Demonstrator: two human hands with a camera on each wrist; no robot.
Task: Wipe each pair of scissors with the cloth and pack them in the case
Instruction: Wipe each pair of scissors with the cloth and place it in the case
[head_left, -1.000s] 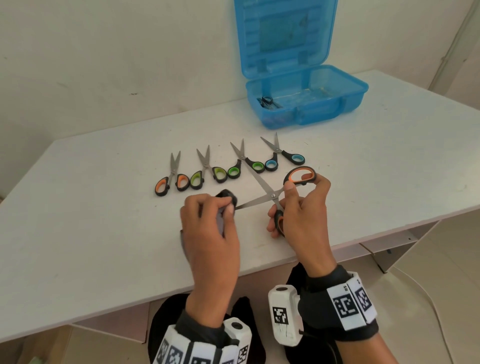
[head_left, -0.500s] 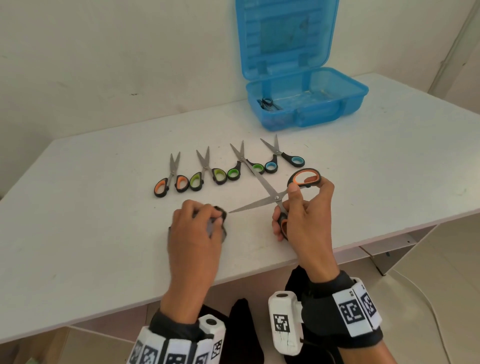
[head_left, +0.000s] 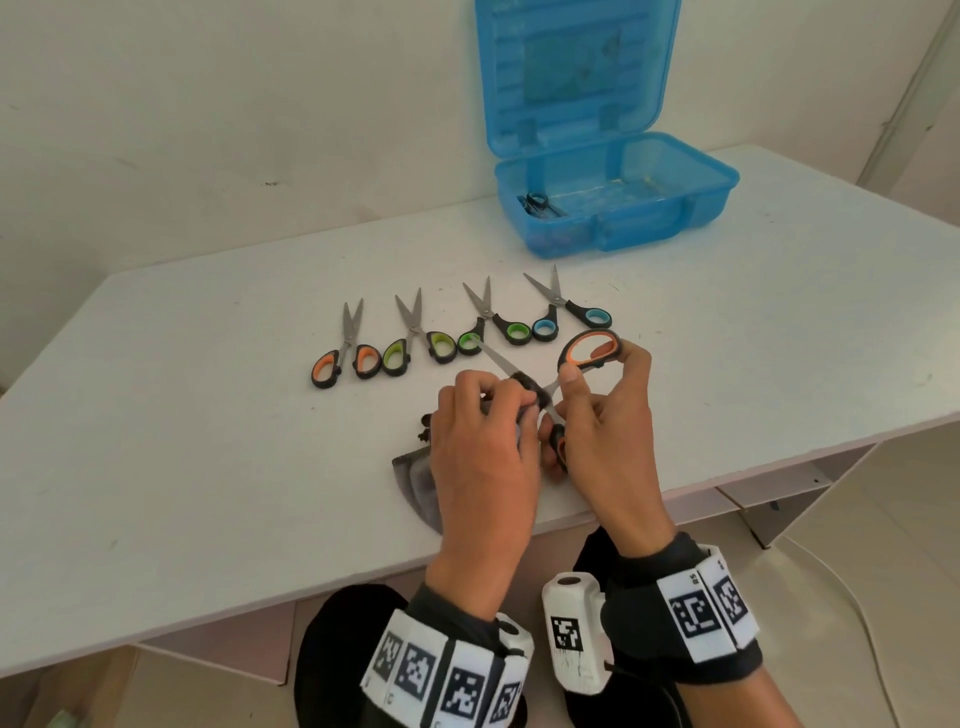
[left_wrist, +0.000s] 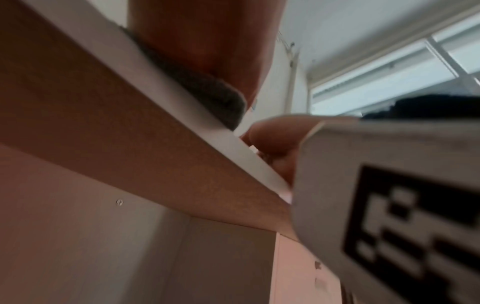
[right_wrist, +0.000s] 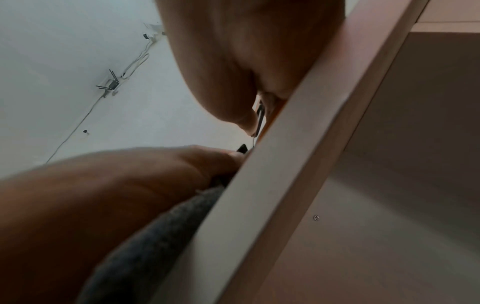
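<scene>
Scissors with orange-lined handles (head_left: 589, 349), blades spread open, are held above the counter (head_left: 182, 441) near its front edge. The right hand (head_left: 608, 415) has its grip curled around the handles, thumb and fingers pinching the upper loop while the lower handle sits in the palm. The left hand (head_left: 483, 447) has its grip pinched around a dark grey cloth (head_left: 415, 480), which is bunched about one blade close to the pivot; the rest of the cloth lies on the counter under that hand. Behind the hands, toward the middle of the counter, four more pairs lie in a row, blades pointing to the back edge: orange pair (head_left: 347, 353), lime pair (head_left: 415, 340), green pair (head_left: 493, 330), blue pair (head_left: 566, 312). An open blue case (head_left: 675, 208) stands at the back right of the counter, with scissors in its left end (head_left: 537, 203).
</scene>
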